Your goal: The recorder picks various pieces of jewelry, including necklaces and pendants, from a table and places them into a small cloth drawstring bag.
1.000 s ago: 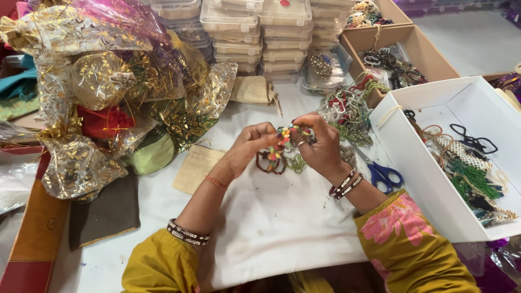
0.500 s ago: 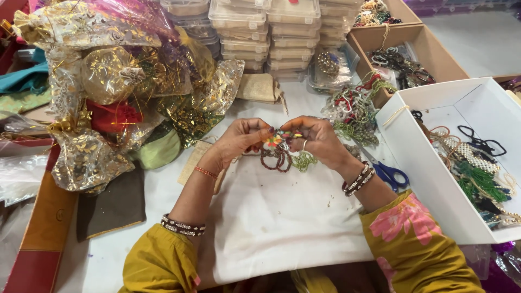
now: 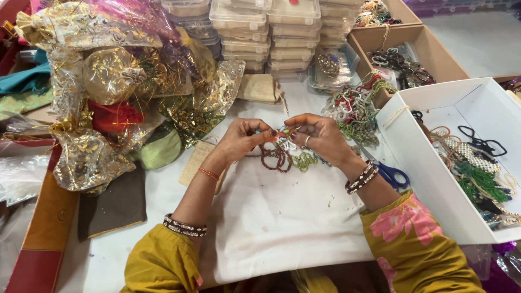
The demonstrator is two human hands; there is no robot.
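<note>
A person seated at a crowded table [image 3: 135,255] works a small, brightly coloured beaded piece [image 3: 282,133] between both hands. The left hand [image 3: 244,140] and the right hand [image 3: 320,135] meet fingertip to fingertip above a white cloth [image 3: 282,222], each grip narrow and pinched on the piece, which sits right between the two grips. Loops of dark red beads [image 3: 274,157] and green beads [image 3: 304,160] hang just below the fingers and rest on the cloth.

By the look of it, the step in hand is fine finger work on the piece itself, such as joining or sorting its strands; the next move would seem to call for steady fingertips and a firm hold so the loose loops do not snag.

Room is tight on most sides. Left of the left grip rises a heap of gold foil pouches [image 3: 108,81]; beyond both grips stand stacked clear plastic boxes [image 3: 271,38]. Right of the right grip lie a tangle of beaded strings [image 3: 353,106], blue-handled scissors [image 3: 393,174] close by the wrist, and the near wall of a white box [image 3: 434,179] holding more bead strands. A brown cardboard box [image 3: 434,54] sits farther off to the right. The freest space is the bare cloth below the grips, toward the body.
</note>
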